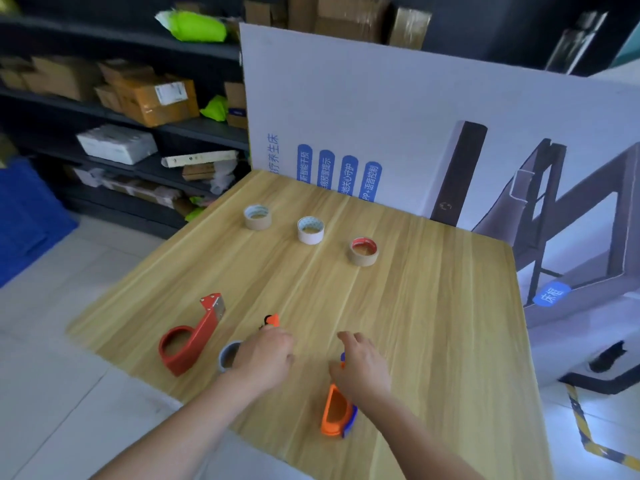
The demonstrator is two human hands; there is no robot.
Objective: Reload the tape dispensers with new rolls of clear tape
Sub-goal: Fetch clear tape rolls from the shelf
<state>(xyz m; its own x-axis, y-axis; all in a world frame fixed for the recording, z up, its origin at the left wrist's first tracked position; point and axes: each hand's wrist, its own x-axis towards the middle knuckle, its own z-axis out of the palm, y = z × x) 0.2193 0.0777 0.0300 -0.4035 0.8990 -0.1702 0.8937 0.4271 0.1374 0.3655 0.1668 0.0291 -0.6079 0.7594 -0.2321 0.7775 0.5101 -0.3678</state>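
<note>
Left hand [265,356] curls its grip round a small dispenser [272,320], tip poking out. Right hand [362,367], grip loosely spread, covers the orange dispenser [334,412] at its far end.

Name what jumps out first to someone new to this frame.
Two hands are at the near edge of the wooden table: the left hand covers a grey tape roll, and the right hand reaches over an orange tape dispenser. A red tape dispenser lies to their left, and three tape rolls sit in a diagonal row farther back.
</note>
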